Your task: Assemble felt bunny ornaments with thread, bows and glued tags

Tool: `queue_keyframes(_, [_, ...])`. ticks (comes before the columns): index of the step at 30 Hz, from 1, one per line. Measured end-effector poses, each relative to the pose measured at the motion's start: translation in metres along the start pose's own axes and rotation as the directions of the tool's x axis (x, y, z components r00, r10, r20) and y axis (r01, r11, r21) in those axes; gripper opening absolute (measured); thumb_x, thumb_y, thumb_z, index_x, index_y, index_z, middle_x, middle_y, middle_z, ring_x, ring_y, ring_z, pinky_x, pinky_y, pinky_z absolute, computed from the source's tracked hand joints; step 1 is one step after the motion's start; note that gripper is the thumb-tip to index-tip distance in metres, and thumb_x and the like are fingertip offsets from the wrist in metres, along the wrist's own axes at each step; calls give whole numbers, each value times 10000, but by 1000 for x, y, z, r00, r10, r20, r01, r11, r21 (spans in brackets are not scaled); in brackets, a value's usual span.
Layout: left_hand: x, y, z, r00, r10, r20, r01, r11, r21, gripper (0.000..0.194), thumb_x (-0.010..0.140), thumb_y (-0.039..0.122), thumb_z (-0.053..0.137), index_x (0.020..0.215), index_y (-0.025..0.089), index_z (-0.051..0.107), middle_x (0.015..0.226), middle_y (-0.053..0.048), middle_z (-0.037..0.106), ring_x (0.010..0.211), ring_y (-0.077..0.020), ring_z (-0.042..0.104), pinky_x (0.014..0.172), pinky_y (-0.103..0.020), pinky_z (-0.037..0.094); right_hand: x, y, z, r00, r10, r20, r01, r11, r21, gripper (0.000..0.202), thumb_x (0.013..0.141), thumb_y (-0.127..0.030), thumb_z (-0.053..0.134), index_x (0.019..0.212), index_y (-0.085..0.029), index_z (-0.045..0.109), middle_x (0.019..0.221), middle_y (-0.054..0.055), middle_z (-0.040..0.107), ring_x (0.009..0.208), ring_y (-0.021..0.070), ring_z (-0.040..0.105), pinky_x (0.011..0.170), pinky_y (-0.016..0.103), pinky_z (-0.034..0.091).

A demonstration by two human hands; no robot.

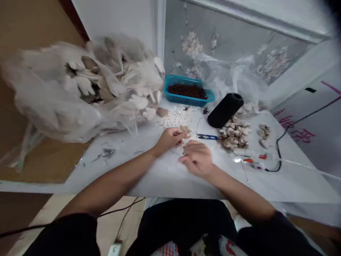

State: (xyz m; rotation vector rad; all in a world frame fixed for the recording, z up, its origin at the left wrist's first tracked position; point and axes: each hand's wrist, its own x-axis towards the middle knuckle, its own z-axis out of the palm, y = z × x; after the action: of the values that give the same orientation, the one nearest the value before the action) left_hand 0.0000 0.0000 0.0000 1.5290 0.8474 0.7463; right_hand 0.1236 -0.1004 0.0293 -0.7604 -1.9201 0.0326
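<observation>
Pinching tag (189,134) in left hand (172,138), left of snips (209,137), with right hand (198,158) loosely curled on near side of snips, contents indiscernible.

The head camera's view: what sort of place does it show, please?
Probably a small sewing or handicraft workspace. On a white table are blue-handled metal snips, a black cylindrical spool, seemingly of thread, and a turquoise plastic basket of dark brown pieces.

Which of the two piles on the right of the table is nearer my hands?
The larger pile, right beside the black spool; the smaller pile lies farther right.
</observation>
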Motion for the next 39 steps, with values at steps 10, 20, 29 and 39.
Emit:
queue_keyframes(10, [3, 3, -1, 998, -55, -35, 51, 995, -87, 169, 799, 254, 639, 685, 131, 616, 566, 7, 620, 524, -82, 600, 540, -176, 513, -31, 58, -43, 884, 161, 440, -4, 942, -336, 172, 948, -265, 551, 943, -250, 722, 1265, 111, 581, 1203, 283, 498, 961, 475, 493])
queue_keyframes(20, [9, 11, -12, 982, -55, -182, 57, 998, 4, 164, 758, 211, 617, 610, 147, 591, 524, 7, 609, 492, -89, 581, 517, -189, 505, -29, 63, -33, 923, 112, 367, 34, 929, -369, 163, 949, -230, 549, 900, -213, 703, 1063, 104, 627, 910, 208, 560, 768, 355, 536])
queue_keyframes(29, [12, 4, -13, 985, -54, -162, 54, 999, -4, 176, 750, 247, 630, 609, 155, 578, 535, -2, 618, 504, -98, 594, 527, -204, 507, -24, -7, -76, 987, -160, 12, 157, 948, -276, 263, 845, -91, 649, 1058, -243, 631, 503, -75, 423, 420, 99, 358, 412, 264, 296])
queue_keyframes(39, [13, 11, -30, 999, -24, 29, 22, 997, 72, 188, 695, 172, 560, 532, 178, 468, 426, 38, 489, 415, -93, 543, 421, -175, 401, -28, 61, -47, 817, 301, 492, -99, 913, -395, 210, 974, -338, 519, 1017, -259, 709, 1076, 73, 651, 932, 199, 633, 687, 299, 509])
